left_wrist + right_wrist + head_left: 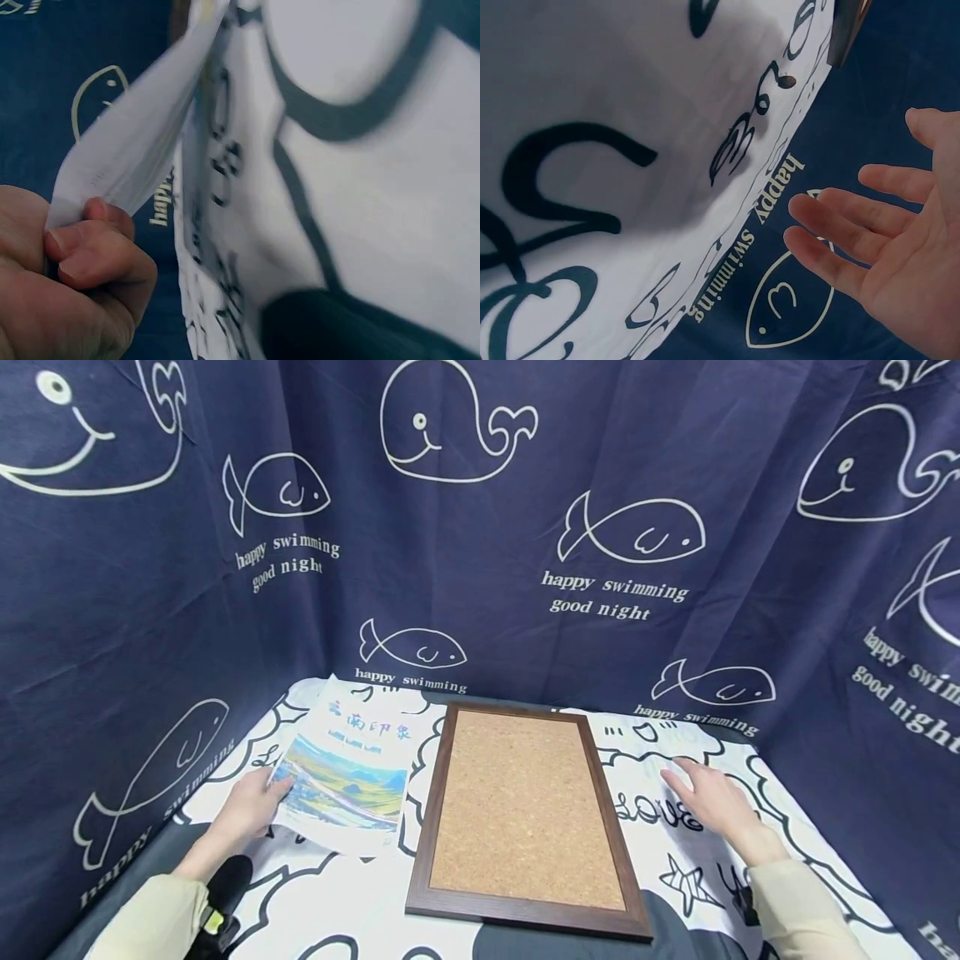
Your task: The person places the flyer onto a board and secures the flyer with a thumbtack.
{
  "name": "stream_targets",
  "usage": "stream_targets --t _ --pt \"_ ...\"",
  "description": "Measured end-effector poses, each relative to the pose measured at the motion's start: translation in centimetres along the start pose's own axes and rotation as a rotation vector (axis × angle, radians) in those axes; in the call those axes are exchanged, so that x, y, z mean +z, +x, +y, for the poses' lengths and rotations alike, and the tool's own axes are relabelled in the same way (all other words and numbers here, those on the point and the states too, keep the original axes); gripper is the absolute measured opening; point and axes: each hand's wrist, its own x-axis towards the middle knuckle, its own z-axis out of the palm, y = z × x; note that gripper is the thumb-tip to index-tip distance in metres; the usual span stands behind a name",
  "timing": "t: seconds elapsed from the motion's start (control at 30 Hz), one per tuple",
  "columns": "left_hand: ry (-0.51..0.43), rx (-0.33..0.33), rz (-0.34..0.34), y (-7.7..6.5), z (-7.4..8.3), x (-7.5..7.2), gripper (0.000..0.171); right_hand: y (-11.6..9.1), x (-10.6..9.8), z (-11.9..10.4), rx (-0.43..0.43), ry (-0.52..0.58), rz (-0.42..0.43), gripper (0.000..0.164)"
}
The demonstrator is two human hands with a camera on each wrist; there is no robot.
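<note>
my left hand (pixel 253 802) has its fingers curled tight on the left edge of the landscape poster (pixel 348 785), which is to the left of the framed corkboard (pixel 525 810). my right hand (pixel 716 802) is loose, fingers apart and holding nothing, on the board's other side. i'd judge the step in hand as managing the poster beside the board. the next move seems to call for a steady left grip and my free hand on the opposite edge, since thin paper could crease (it already bends near my fingers).

the corkboard lies flat, cork side up, in a dark brown frame. under it, the tabletop (pixel 285 910) wears a white cover with black cloud outlines, a star and lettering. navy curtains (pixel 480 560) close in the back and both sides, printed with whales, fish and "happy swimming good night".
</note>
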Motion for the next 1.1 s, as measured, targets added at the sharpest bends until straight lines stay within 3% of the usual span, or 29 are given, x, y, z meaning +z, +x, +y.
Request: stream_targets --t 0.27,0.5,0.67,0.83,1.1 --pt "-0.193 -0.018 0.015 0.7 2.2 -0.1 0.054 0.0 0.3 0.2 -0.021 0.011 0.000 0.056" --pt "-0.301 0.021 0.002 1.2 5.6 1.5 0.050 0.1 0.2 0.1 -0.026 0.012 -0.001 0.054" --pt "-0.407 0.051 -0.063 1.7 8.4 4.4 0.043 0.3 0.2 0.1 -0.034 0.024 -0.020 0.054" --pt "-0.447 0.054 -0.100 1.7 11.1 8.2 0.041 0.8 0.4 0.2 -0.039 0.024 -0.034 0.054" --pt "-0.476 0.094 -0.145 0.6 13.4 13.0 0.038 1.1 0.5 -0.1 -0.058 0.043 -0.025 0.042"
